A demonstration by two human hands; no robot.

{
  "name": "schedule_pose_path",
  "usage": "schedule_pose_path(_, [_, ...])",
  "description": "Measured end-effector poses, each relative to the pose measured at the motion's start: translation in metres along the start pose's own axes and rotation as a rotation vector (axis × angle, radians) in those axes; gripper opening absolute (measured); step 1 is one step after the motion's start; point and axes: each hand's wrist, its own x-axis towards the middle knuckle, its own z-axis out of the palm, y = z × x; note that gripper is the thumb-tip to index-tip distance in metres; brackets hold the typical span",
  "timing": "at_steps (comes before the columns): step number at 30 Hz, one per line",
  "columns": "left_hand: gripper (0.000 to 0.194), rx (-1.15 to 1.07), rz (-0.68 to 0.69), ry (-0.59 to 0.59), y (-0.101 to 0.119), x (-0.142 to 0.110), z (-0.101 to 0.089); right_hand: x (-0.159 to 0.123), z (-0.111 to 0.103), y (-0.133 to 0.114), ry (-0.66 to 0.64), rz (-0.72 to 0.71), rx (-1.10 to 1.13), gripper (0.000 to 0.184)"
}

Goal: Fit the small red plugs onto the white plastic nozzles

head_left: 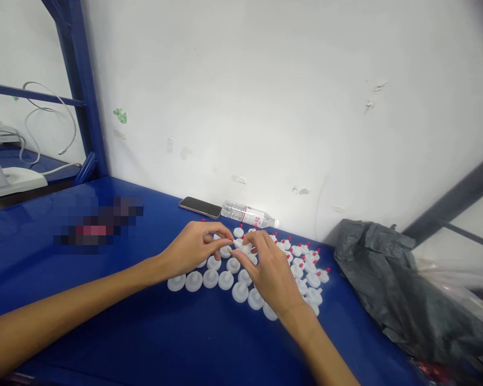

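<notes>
Above several rows of white round nozzle caps (226,280), my two hands meet at one white nozzle cap (243,246). Thumb and fingers of my left hand (197,244) are pinched together at its left side, by the narrow tip. My right hand (268,268) is closed round the wider part, thumb below and fingers above. Whether a smaller piece sits between the left fingertips is too small to tell. Caps with red tips (313,277) stand at the right and back of the group; those at the front left show plain white nozzles. My right hand hides some caps.
Behind the caps, a phone (201,207) and a clear water bottle (249,214) lie along the wall. A dark plastic bag (386,284) slumps at the right of the blue table (165,343). A blurred-out item (96,228) lies at left, near a blue metal post (86,91).
</notes>
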Motion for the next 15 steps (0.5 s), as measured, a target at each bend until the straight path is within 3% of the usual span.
schedule_pose_path(8, [0.026, 0.083, 0.034, -0.037, 0.001, -0.001, 0.000, 0.000, 0.001, 0.000, 0.049, -0.089, 0.020, 0.014])
schedule_pose_path(15, [0.032, 0.328, 0.215, -0.115, -0.011, 0.001, 0.001, -0.001, 0.001, 0.003, 0.130, -0.167, 0.046, 0.015])
